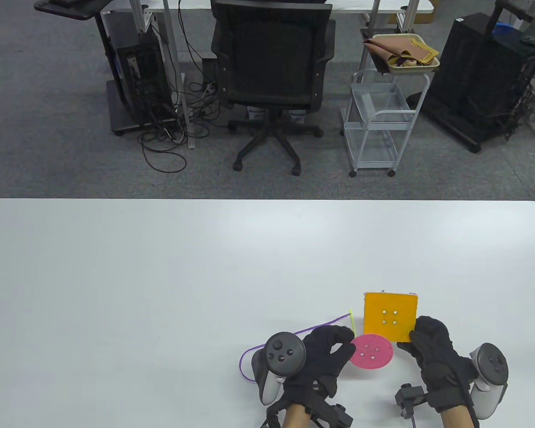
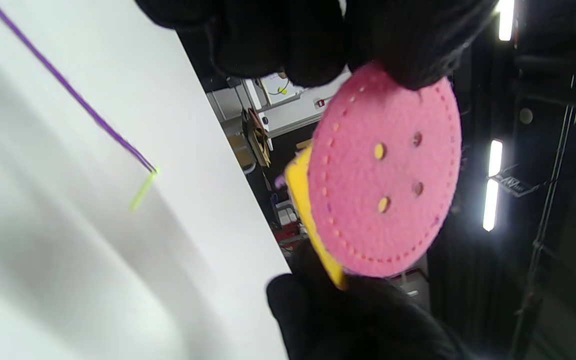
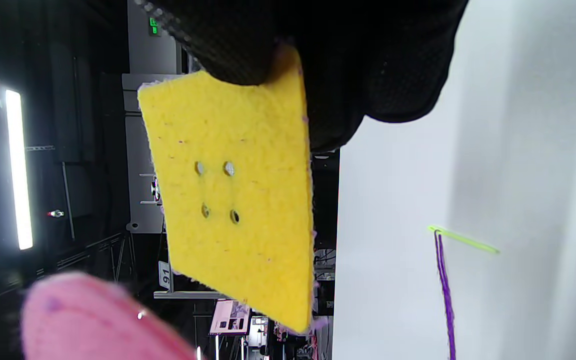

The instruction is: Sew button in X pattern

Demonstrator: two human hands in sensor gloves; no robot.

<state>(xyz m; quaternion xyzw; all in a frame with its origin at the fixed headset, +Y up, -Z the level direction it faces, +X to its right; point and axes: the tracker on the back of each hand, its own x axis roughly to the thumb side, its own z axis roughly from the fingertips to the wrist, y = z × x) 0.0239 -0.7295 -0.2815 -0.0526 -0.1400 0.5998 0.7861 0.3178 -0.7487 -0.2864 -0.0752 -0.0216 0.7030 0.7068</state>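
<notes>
A round pink felt button (image 1: 371, 351) with four holes is pinched at its left edge by my left hand (image 1: 334, 350) and held off the table; it also shows in the left wrist view (image 2: 383, 175). A square yellow felt pad (image 1: 390, 316) with four holes is gripped at its lower right corner by my right hand (image 1: 421, 341); it also shows in the right wrist view (image 3: 233, 200). The button's upper edge overlaps the pad's lower left corner. A purple thread (image 1: 290, 336) with a yellow-green needle (image 1: 351, 320) lies on the table left of the pad.
The white table (image 1: 160, 276) stretches wide to the left and back. Beyond its far edge stand an office chair (image 1: 272, 80) and a white cart (image 1: 383, 116) on the carpet.
</notes>
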